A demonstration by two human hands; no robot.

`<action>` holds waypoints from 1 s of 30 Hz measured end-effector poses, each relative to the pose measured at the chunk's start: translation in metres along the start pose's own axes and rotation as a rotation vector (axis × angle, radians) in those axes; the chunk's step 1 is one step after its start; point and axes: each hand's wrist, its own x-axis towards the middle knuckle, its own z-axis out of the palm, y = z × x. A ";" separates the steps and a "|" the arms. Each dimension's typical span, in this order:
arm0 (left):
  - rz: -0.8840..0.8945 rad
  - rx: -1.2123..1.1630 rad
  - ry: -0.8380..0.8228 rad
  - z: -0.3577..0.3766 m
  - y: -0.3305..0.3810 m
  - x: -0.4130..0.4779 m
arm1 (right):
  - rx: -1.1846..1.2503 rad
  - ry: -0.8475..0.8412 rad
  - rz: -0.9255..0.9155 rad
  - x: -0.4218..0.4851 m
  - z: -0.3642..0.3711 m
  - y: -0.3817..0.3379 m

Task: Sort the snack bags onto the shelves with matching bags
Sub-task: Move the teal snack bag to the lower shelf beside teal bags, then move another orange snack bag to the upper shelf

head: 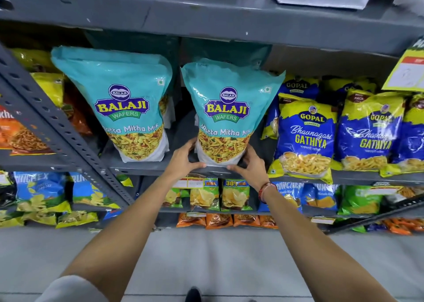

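Both hands hold the bottom of one teal Balaji bag (226, 115), one on each side, fingers curled round its lower corners. Far left on the same grey shelf (142, 166) stand yellow and orange bags (46, 88), partly hidden by a slanted metal bar (57, 127). Next comes a matching teal bag (128, 104), standing up at the front edge of the shelf. Then the left hand (183, 158) presses the held bag's left bottom corner, with its thumb across the front. The held bag stands upright, its bottom touching the shelf's front edge, near its twin but not touching it. The right hand (249, 164), with a red thread at the wrist, cups the right bottom corner. To the right sit blue Gopal bags (307, 136), just beside the held bag. The bag seems to be in the right spot already, since its twin is next door. To do this well, I think the hands should slide it back gently, keep it straight, and let go only when it stands by itself.
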 end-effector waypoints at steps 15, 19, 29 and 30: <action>-0.025 0.052 0.038 0.000 0.007 -0.007 | -0.032 0.027 0.031 -0.004 0.001 -0.005; -0.066 0.047 0.242 0.005 0.020 -0.026 | -0.129 0.169 0.034 -0.013 -0.005 -0.011; 0.195 -0.156 0.261 -0.001 0.194 -0.066 | -0.092 0.505 -0.487 -0.083 -0.097 -0.123; 0.254 -0.172 0.261 -0.005 0.218 -0.065 | -0.072 0.549 -0.555 -0.089 -0.113 -0.138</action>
